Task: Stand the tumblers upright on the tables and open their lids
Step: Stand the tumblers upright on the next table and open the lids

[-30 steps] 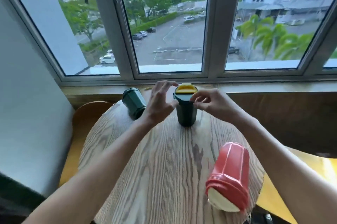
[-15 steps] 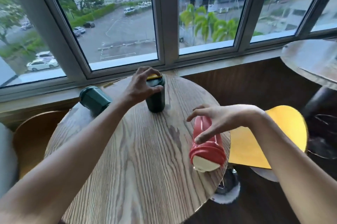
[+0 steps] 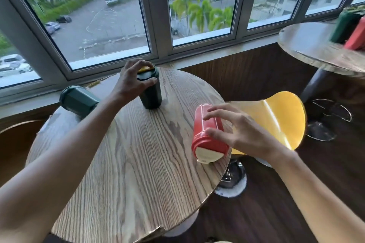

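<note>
While left grip [image 3: 132,82] clasps upright green tumbler [image 3: 151,92], right grip [image 3: 240,133] spread over toppled red tumbler [image 3: 207,136]

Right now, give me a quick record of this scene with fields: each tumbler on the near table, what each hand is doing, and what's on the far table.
near table: round wooden top
dark green tumbler, yellow lid: upright
left hand: gripping that tumbler at its top
red tumbler: lying on its side at the table's right edge
right hand: fingers spread over the red tumbler, grip not closed
second green tumbler: lying tipped at the far left edge
far table: green and red tumblers, blurred
</note>
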`<state>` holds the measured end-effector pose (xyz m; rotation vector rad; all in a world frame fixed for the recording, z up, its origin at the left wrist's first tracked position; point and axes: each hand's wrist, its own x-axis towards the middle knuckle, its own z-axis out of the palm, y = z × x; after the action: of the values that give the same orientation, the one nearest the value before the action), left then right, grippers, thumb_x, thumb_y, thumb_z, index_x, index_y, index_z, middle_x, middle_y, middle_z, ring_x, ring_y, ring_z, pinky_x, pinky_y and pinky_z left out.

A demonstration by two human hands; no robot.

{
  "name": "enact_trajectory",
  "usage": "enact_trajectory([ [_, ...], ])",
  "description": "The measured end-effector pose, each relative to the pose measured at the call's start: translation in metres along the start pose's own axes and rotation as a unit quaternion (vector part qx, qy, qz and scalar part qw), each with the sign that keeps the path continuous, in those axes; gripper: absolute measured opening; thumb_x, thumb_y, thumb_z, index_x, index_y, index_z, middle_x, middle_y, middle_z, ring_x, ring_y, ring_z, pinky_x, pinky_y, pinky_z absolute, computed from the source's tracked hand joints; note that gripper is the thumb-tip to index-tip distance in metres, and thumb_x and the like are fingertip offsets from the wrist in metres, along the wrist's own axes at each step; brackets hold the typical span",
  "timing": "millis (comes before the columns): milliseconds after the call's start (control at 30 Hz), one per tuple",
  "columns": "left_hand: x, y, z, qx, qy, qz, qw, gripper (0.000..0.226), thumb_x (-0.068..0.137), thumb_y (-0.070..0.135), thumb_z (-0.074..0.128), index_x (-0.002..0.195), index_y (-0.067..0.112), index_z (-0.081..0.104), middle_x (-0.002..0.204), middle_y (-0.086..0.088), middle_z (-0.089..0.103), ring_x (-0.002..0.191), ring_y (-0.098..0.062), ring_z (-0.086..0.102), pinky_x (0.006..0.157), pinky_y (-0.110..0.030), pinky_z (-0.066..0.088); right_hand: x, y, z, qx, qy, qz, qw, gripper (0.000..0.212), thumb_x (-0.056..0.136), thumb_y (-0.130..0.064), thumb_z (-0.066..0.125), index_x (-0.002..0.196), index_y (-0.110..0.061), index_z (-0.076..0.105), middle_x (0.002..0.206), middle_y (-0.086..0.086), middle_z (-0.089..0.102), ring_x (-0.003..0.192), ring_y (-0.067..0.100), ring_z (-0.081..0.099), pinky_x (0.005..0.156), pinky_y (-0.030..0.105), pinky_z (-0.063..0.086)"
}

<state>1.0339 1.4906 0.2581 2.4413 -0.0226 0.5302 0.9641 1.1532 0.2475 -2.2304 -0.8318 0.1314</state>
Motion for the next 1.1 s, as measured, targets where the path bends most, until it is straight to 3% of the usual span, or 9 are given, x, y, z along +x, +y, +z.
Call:
enact_trajectory([
  [100, -0.001, -0.001, 0.000, 0.002, 0.003, 0.003, 1.000, 0.045, 0.077, 0.035, 0.074, 0.120, 0.028, 0.062, 0.136, -0.005, 0.048, 0.130, -0.026, 0.041, 0.108, -0.049, 0.037, -0.013, 0.006, 0.017, -0.023, -0.019, 0.019, 0.999, 0.058, 0.073, -0.052, 0.076, 0.126, -0.040, 0.054, 0.145, -0.012, 0.035, 0.135, 0.006, 0.032, 0.110, 0.032, 0.031],
  [233, -0.001, 0.000, 0.001, -0.001, 0.003, 0.005, 1.000, 0.044, 0.078, 0.034, 0.074, 0.120, 0.029, 0.061, 0.137, -0.005, 0.047, 0.130, -0.026, 0.040, 0.107, -0.047, 0.038, -0.018, 0.006, 0.029, -0.006, 0.021, 0.026, 0.999, 0.059, 0.075, -0.041, 0.078, 0.128, -0.044, 0.052, 0.150, -0.013, 0.031, 0.136, 0.006, 0.032, 0.111, 0.032, 0.032],
  [367, -0.001, 0.000, 0.000, 0.004, 0.001, 0.005, 1.000, 0.043, 0.079, 0.034, 0.074, 0.121, 0.029, 0.061, 0.138, -0.005, 0.046, 0.131, -0.026, 0.039, 0.107, -0.046, 0.037, -0.019, 0.003, 0.030, -0.004, 0.037, 0.030, 0.999, 0.057, 0.077, -0.035, 0.078, 0.130, -0.043, 0.056, 0.151, -0.012, 0.037, 0.139, 0.011, 0.036, 0.112, 0.037, 0.036],
  [567, -0.001, 0.002, -0.002, 0.002, -0.003, 0.005, 1.000, 0.045, 0.077, 0.037, 0.073, 0.120, 0.028, 0.061, 0.137, -0.006, 0.047, 0.130, -0.026, 0.040, 0.107, -0.050, 0.038, 0.003, -0.016, 0.012, 0.012, 0.002, 0.013, 1.000, 0.049, 0.077, -0.033, 0.078, 0.124, -0.037, 0.064, 0.140, -0.015, 0.051, 0.131, 0.003, 0.042, 0.112, 0.034, 0.036],
  [733, -0.001, 0.003, -0.003, 0.007, -0.009, -0.013, 1.000, 0.048, 0.076, 0.039, 0.073, 0.121, 0.026, 0.062, 0.136, -0.006, 0.046, 0.129, -0.028, 0.040, 0.106, -0.052, 0.040, 0.054, -0.038, -0.008, 0.035, -0.107, 0.023, 0.993, 0.039, 0.078, -0.033, 0.077, 0.116, -0.036, 0.069, 0.125, -0.014, 0.061, 0.113, 0.006, 0.058, 0.100, 0.037, 0.050],
  [867, -0.001, 0.006, -0.004, 0.001, -0.010, -0.011, 1.000, 0.045, 0.079, 0.033, 0.077, 0.120, 0.022, 0.064, 0.139, -0.007, 0.045, 0.133, -0.025, 0.039, 0.108, -0.042, 0.039, 0.099, -0.050, -0.023, 0.066, -0.206, 0.052, 0.975, 0.040, 0.081, -0.026, 0.076, 0.120, -0.025, 0.067, 0.113, -0.002, 0.069, 0.098, 0.014, 0.068, 0.079, 0.039, 0.061],
  [967, -0.001, 0.007, -0.007, -0.009, -0.016, -0.012, 1.000, 0.037, 0.086, 0.030, 0.071, 0.121, 0.020, 0.065, 0.141, -0.006, 0.045, 0.133, -0.020, 0.039, 0.103, -0.030, 0.037, 0.134, -0.055, -0.024, 0.082, -0.271, 0.058, 0.957, 0.041, 0.083, -0.023, 0.074, 0.123, -0.021, 0.066, 0.114, 0.004, 0.070, 0.102, 0.020, 0.068, 0.079, 0.045, 0.061],
  [1100, 0.004, 0.002, -0.011, -0.083, -0.019, -0.044, 0.995, 0.026, 0.095, 0.015, 0.056, 0.116, 0.020, 0.070, 0.140, -0.005, 0.048, 0.133, -0.016, 0.040, 0.108, -0.031, 0.034, 0.170, -0.064, -0.014, 0.107, -0.339, 0.062, 0.932, 0.042, 0.085, -0.024, 0.072, 0.126, -0.019, 0.065, 0.113, 0.008, 0.072, 0.103, 0.027, 0.070, 0.081, 0.047, 0.060],
])
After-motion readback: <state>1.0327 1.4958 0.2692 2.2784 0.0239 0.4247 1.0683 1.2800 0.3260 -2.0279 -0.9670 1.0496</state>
